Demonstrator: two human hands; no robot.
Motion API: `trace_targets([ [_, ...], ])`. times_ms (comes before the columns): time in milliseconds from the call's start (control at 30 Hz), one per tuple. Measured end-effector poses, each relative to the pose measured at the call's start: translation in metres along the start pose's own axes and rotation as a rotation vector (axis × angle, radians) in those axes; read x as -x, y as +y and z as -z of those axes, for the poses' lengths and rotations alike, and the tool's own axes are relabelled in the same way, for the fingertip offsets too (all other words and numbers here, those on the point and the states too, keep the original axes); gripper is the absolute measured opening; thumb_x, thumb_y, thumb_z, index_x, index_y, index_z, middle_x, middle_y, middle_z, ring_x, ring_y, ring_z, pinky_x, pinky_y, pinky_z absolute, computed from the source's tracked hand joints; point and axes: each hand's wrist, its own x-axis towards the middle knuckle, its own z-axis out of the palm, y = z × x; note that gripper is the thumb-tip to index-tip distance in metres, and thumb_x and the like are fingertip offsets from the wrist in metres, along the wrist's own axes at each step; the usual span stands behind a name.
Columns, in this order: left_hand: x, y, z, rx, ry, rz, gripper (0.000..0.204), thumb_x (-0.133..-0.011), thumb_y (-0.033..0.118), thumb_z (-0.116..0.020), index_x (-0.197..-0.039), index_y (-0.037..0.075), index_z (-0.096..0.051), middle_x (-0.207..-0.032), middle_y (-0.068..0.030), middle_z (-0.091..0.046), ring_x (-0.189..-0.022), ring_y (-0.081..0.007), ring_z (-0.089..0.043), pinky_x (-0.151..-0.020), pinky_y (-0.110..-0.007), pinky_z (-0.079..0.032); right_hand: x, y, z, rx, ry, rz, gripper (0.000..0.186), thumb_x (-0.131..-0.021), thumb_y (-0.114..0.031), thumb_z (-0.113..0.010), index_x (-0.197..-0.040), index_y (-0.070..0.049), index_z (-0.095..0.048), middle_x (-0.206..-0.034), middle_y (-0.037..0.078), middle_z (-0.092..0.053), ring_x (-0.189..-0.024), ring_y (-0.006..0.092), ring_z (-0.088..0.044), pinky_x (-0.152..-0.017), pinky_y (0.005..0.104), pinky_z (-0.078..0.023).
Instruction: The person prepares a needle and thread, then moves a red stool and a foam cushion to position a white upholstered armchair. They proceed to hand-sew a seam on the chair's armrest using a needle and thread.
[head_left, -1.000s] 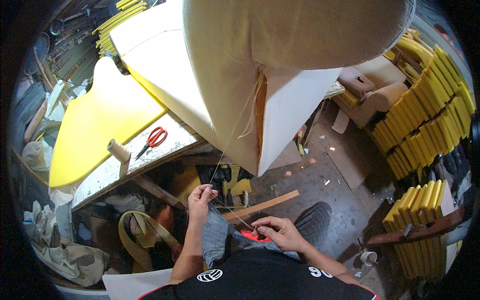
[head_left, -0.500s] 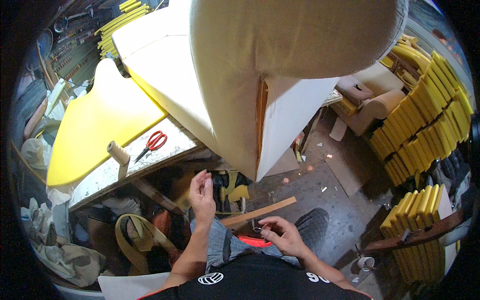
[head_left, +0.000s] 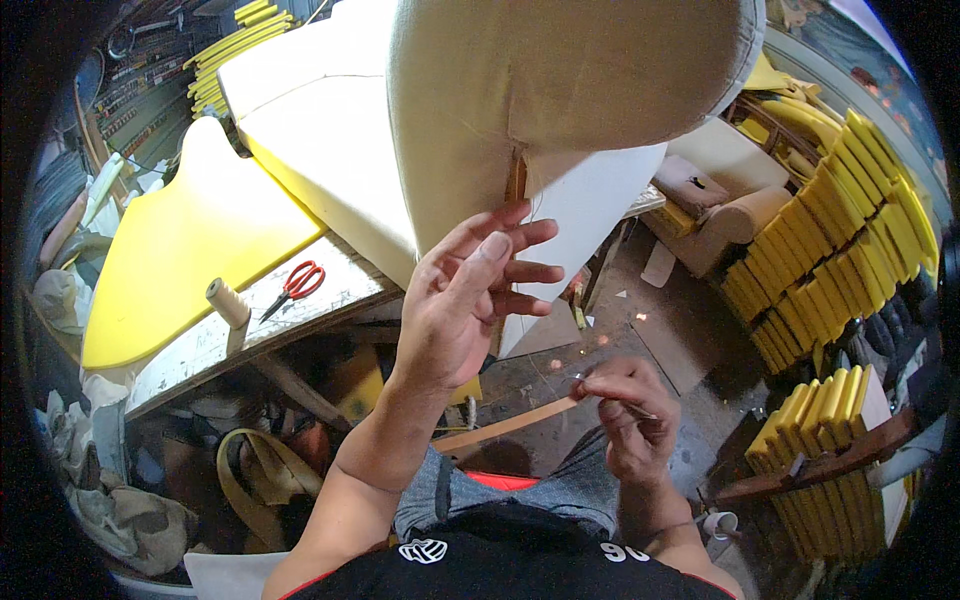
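A large beige upholstered cushion hangs over me, with a wooden frame edge showing at its lower seam. My left hand is raised just under that seam, palm toward me and fingers spread, with nothing clearly held in it. My right hand is low over my lap. Its fingertips are pinched on a thin needle with fine thread that is hard to make out. Beneath the hands lies my knee in grey trousers.
The workbench at left carries red-handled scissors, a thread spool, a yellow foam sheet and a pale foam pad. A wooden strip lies on the floor. Stacks of yellow foam pieces stand at right.
My left hand has risen from knee height up to the cushion's seam and spread its fingers. My right hand has stayed low, pinched shut. The view has moved closer to the cushion.
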Motion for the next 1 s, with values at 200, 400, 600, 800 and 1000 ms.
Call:
trace_targets([
  [200, -0.01, 0.0, -0.006, 0.038, -0.057, 0.071, 0.034, -0.102, 0.022, -0.055, -0.125, -0.003, -0.057, -0.108, -0.019, -0.068, -0.086, -0.0227, -0.071, -0.068, -0.032, -0.06, -0.039, -0.024, -0.008, 0.072, 0.169, 0.208, 0.021, -0.091, 0.005, -0.06, -0.105, -0.007, -0.069, -0.1, 0.012, -0.065, -0.088, 0.0189, -0.062, -0.077, 0.0268, -0.049],
  [400, -0.013, -0.002, -0.007, -0.098, 0.087, -0.058, 0.026, -0.1, 0.017, -0.059, -0.114, -0.004, -0.064, -0.094, -0.0168, -0.071, -0.076, -0.0201, -0.07, -0.065, -0.03, -0.059, -0.071, -0.018, -0.026, -0.123, 0.319, 0.414, 0.013, -0.098, -0.004, -0.058, -0.109, 0.003, -0.059, -0.105, 0.02, -0.069, -0.087, 0.0239, -0.068, -0.082, 0.0342, -0.054],
  [600, -0.011, -0.002, -0.008, -0.243, 0.165, -0.148, 0.026, -0.099, 0.018, -0.062, -0.113, -0.004, -0.065, -0.092, -0.0159, -0.072, -0.075, -0.0192, -0.07, -0.067, -0.03, -0.058, -0.107, -0.014, -0.027, 0.133, 0.307, 0.515, 0.017, -0.091, 0.007, -0.062, -0.107, 0.001, -0.064, -0.107, 0.019, -0.07, -0.097, 0.0276, -0.069, -0.082, 0.0341, -0.055],
  [800, -0.013, -0.005, -0.004, -0.277, 0.132, -0.166, 0.027, -0.1, 0.017, -0.062, -0.113, -0.006, -0.064, -0.093, -0.0153, -0.071, -0.079, -0.0167, -0.069, -0.071, -0.029, -0.058, -0.119, -0.012, -0.031, 0.256, 0.321, 0.576, 0.017, -0.088, 0.005, -0.067, -0.104, -0.001, -0.067, -0.101, 0.018, -0.071, -0.093, 0.0284, -0.071, -0.078, 0.0332, -0.055],
  [1000, -0.011, -0.003, -0.003, -0.289, 0.14, -0.158, 0.027, -0.1, 0.017, -0.061, -0.113, -0.006, -0.064, -0.094, -0.0155, -0.072, -0.08, -0.0163, -0.069, -0.072, -0.029, -0.057, -0.124, -0.011, -0.034, 0.267, 0.292, 0.591, 0.017, -0.088, 0.003, -0.067, -0.105, -0.002, -0.067, -0.103, 0.018, -0.071, -0.093, 0.0288, -0.071, -0.077, 0.0334, -0.056],
])
